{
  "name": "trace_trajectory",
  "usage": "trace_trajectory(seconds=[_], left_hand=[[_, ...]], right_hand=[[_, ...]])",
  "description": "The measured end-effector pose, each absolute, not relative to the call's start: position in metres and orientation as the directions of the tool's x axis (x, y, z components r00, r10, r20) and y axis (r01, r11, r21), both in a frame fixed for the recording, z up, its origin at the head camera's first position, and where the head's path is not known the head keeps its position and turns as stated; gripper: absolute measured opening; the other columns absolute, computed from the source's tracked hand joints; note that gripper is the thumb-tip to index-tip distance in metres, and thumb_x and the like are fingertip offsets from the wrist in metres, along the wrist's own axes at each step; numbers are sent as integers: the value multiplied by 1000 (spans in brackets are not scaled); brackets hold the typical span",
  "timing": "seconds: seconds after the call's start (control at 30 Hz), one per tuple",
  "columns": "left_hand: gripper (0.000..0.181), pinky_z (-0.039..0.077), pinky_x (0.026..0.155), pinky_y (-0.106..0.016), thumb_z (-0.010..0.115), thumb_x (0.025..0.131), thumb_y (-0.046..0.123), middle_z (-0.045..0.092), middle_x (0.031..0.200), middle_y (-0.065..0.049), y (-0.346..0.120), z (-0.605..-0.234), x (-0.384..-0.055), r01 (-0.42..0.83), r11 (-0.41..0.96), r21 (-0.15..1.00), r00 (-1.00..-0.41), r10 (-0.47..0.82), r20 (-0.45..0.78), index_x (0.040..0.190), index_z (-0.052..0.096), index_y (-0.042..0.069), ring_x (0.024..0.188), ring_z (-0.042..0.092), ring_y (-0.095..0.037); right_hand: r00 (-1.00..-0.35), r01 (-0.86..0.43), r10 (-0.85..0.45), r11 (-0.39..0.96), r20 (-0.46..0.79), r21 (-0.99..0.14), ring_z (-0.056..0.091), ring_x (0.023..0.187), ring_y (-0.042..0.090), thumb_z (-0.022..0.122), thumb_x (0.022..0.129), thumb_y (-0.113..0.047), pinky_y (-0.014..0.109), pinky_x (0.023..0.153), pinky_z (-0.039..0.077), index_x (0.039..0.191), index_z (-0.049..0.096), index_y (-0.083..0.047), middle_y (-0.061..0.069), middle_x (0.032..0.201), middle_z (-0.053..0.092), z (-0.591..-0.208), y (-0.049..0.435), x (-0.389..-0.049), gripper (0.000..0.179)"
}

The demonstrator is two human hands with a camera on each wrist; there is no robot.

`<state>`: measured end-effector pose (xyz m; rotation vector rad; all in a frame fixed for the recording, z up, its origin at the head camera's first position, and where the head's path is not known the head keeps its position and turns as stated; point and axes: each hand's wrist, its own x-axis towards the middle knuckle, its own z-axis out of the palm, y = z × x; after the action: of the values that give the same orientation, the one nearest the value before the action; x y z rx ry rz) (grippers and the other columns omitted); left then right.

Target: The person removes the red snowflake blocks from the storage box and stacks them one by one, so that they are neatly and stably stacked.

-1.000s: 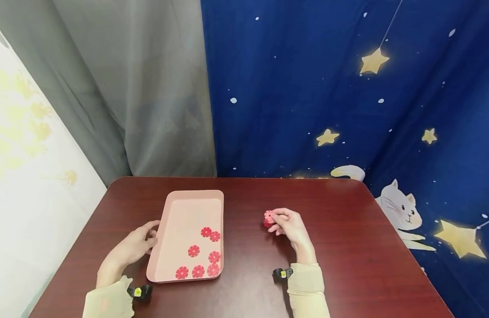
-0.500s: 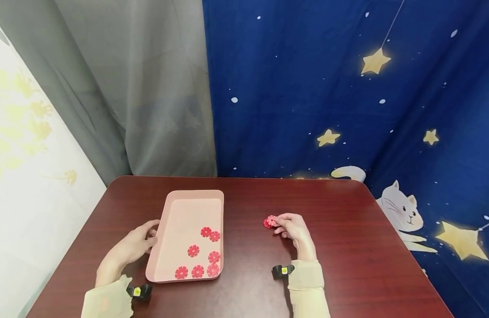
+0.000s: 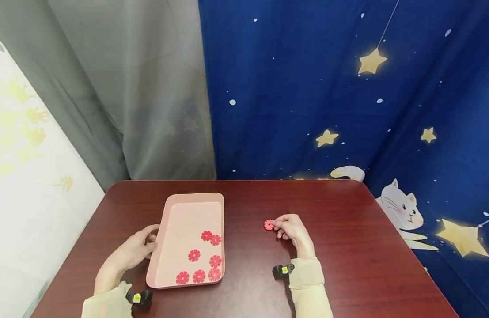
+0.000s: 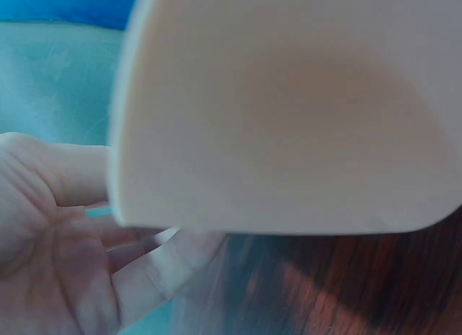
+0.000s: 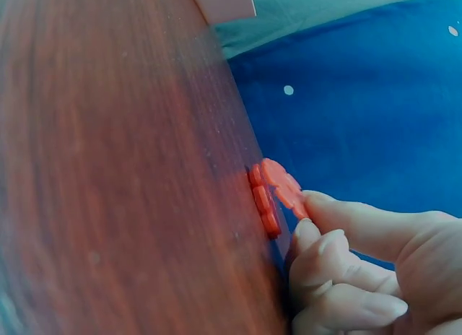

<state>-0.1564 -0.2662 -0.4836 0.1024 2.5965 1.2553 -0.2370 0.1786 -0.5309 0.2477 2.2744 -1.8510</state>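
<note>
My right hand (image 3: 290, 228) pinches a red flower-shaped plastic disc (image 5: 283, 185) between thumb and fingers. Close beside it in the right wrist view is a second red disc (image 5: 263, 205), low at the tabletop; whether the two touch I cannot tell. From the head view they overlap as one. At the left, my left hand (image 3: 126, 251) rests its fingertips against the outer left side of a pink tray (image 3: 162, 238). Some of its fingers (image 4: 162, 270) pass out of sight behind the tray in the left wrist view. Inside the tray lie several red discs (image 3: 194, 255).
The tray stands on a dark red-brown table (image 3: 248, 265) with rounded far corners. Behind the table hang a grey curtain (image 3: 164, 110) and a blue star-patterned curtain (image 3: 268, 88). A black wrist camera (image 3: 283, 270) sits on the right sleeve.
The right hand has come down slightly with its disc, which now overlaps the other disc from the head view. The left hand stays at the tray. The head view has shifted a little.
</note>
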Motion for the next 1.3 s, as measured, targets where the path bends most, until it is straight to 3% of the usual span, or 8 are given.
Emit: trace_trajectory(seconds=[0.3,0.67,0.8,1.0,1.17,1.3], left_hand=[[50,56,72,-40,52,96,-3,56,103,-17,-262,-479,-162,-25,642,767,-966,183,-184,142,33,-10,84,63,-25],[50,56,71,-38,51,96,-4,55,102,-17,-263,-479,-161,-24,645,764,-966,182,-185,142,33,-11,83,63,-24],[51,56,71,-38,52,96,-3,55,101,-16,-264,-479,-160,-28,650,759,-967,176,-186,142,33,-11,81,63,-23],[51,56,71,-39,51,97,-1,55,103,-16,-266,-481,-158,-50,643,765,-964,168,-204,143,32,-11,81,63,-23],[51,56,71,-39,51,97,-1,54,103,-16,-266,-483,-156,-51,636,770,-963,172,-206,143,31,-11,83,63,-24],[51,56,71,-38,51,97,-1,54,102,-15,-265,-482,-157,-53,648,760,-963,168,-210,143,32,-10,82,63,-23]], right_hand=[[-968,249,24,202,-249,-947,51,40,11,69,88,-3,17,37,33,83,68,5,7,61,59,-533,182,-237,10],[-959,284,63,143,-278,-948,54,42,13,64,95,-11,20,40,40,102,58,4,11,65,58,-531,180,-238,17],[-967,256,23,148,-255,-955,54,45,15,61,96,-12,21,41,41,105,59,3,13,70,59,-527,177,-234,17],[-981,94,-135,305,-141,-948,56,53,22,61,97,-12,26,44,41,107,62,-1,18,81,62,-515,168,-224,15],[-980,-16,-182,450,-74,-893,61,58,27,63,96,-17,31,47,46,107,63,-6,16,81,65,-507,160,-218,15],[-972,-50,-226,478,-68,-877,63,62,30,64,96,-19,35,51,50,113,62,-4,16,84,66,-501,156,-216,23]])
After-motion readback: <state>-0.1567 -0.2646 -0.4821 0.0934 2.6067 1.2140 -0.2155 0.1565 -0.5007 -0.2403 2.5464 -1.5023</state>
